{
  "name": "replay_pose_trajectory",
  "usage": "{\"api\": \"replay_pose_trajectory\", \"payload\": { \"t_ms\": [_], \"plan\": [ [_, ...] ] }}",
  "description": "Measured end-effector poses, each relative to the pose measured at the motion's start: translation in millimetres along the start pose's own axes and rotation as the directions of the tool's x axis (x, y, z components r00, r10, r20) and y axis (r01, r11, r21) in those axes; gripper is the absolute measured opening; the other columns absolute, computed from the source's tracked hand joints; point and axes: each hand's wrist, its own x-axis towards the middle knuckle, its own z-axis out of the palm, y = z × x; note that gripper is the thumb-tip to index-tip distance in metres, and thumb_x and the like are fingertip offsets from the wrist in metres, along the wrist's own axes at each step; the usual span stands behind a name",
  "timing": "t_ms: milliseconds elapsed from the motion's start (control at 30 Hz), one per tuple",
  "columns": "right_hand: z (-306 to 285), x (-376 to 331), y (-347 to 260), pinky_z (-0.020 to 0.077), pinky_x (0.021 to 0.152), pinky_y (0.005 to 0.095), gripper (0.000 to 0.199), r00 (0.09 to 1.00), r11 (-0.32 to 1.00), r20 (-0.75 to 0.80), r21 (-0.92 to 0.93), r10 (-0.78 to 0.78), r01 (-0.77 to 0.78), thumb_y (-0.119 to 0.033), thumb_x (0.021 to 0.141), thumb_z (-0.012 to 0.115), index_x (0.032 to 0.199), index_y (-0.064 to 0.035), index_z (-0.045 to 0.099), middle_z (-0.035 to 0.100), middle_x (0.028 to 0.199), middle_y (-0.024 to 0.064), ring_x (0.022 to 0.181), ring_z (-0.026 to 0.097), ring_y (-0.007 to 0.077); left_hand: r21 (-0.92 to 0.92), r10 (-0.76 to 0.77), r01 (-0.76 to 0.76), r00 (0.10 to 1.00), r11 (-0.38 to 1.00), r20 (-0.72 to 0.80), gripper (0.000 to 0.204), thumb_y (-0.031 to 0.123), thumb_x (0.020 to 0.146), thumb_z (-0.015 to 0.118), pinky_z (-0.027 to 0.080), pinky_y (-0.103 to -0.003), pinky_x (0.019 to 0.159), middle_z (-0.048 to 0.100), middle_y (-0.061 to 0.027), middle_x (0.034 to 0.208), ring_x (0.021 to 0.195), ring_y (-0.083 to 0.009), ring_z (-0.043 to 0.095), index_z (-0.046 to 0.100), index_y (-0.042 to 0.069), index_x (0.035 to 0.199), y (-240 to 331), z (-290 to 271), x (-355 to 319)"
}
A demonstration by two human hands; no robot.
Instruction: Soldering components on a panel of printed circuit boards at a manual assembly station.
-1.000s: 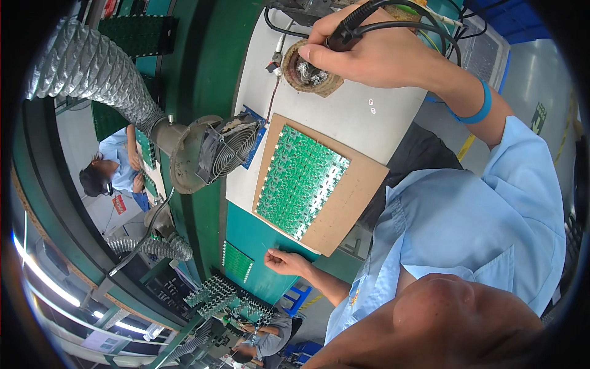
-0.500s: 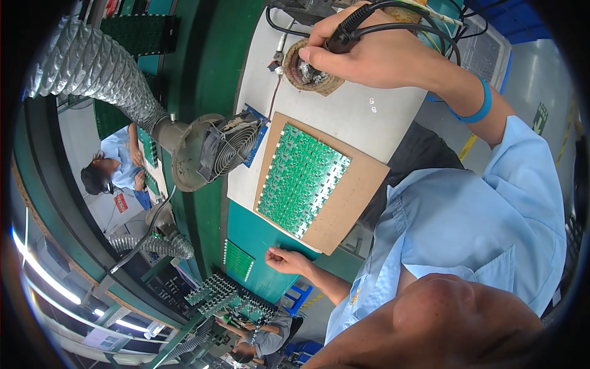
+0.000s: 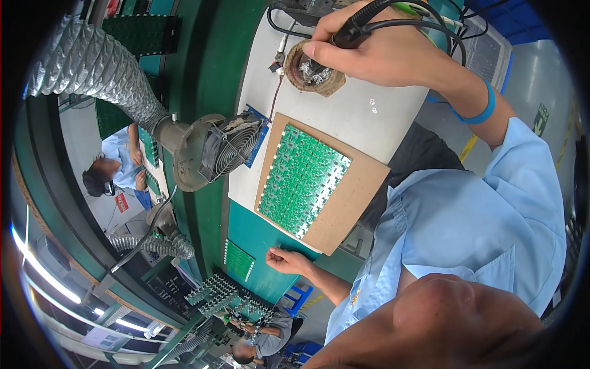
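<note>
Head view: right hand (image 3: 384,55), top of frame, closed in a pen-like grip on the black handle of a soldering iron (image 3: 350,34); no gap seen between fingers and handle. Working end points down into a round brown pot (image 3: 293,66) with silvery scrap (image 3: 316,75) inside; tip itself not clearly made out. Grip sits low on the handle, probably for fine control; cable (image 3: 369,12) leads back above the hand, presumably to stay off the worktop.

Left hand (image 3: 286,261), lower centre: fingers curled, thumb and fingertips pinched narrow on what looks like a thin strand (image 3: 265,244); too fine to identify. Cannot tell whether the hand rests on the green surface (image 3: 252,224) beneath.

Between the two hands, centre of frame: green circuit-board panel (image 3: 301,181) lies flat on a brown sheet (image 3: 353,194), untouched by either hand. Sheet presumably shields the white worktop (image 3: 384,129).

Just left of the panel, a fan (image 3: 233,150) stands upright before a metal duct mouth (image 3: 187,160); placement suggests fume extraction. Silver flexible duct (image 3: 104,67) runs to upper left. Smaller green panel (image 3: 238,259) lies left of the left hand, apart from it. Far left: co-worker (image 3: 117,163) in light blue, hands at green boards.
</note>
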Motion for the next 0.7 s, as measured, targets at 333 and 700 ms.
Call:
{"api": "replay_pose_trajectory", "payload": {
  "t_ms": [333,700],
  "plan": [
    [-15.0,-23.6,-15.7,0.0496,0.06,0.0283,0.02,0.995,0.981,-0.05,0.181,0.084,-0.074,-0.019,0.101,0.069,0.097,-0.0025,0.079,0.074,0.078,0.0042,0.063,0.061,0.0173,-0.016,-0.009,0.009,1.0,1.0,0.011,0.025,0.028,0.116,0.056,0.044,-0.025,0.069,0.059,-0.0048,0.093,0.078,-0.0095,0.049,0.059,0.003,0.111,-1.5,1.1,1.6],
    [4.5,-95.7,38.0,0.0549,0.07,0.0281,0.046,0.871,0.838,-0.187,0.244,-0.454,0.488,-0.03,0.111,0.054,0.137,0.0055,0.067,0.076,0.104,0.0152,0.078,0.068,0.0179,-0.06,-0.071,0.067,0.995,0.996,-0.075,0.025,0.024,0.115,0.059,0.05,-0.03,0.085,0.063,-0.0093,0.102,0.088,-0.0158,0.056,0.063,-0.001,0.117,15.4,-4.2,-10.6]
  ]
}}
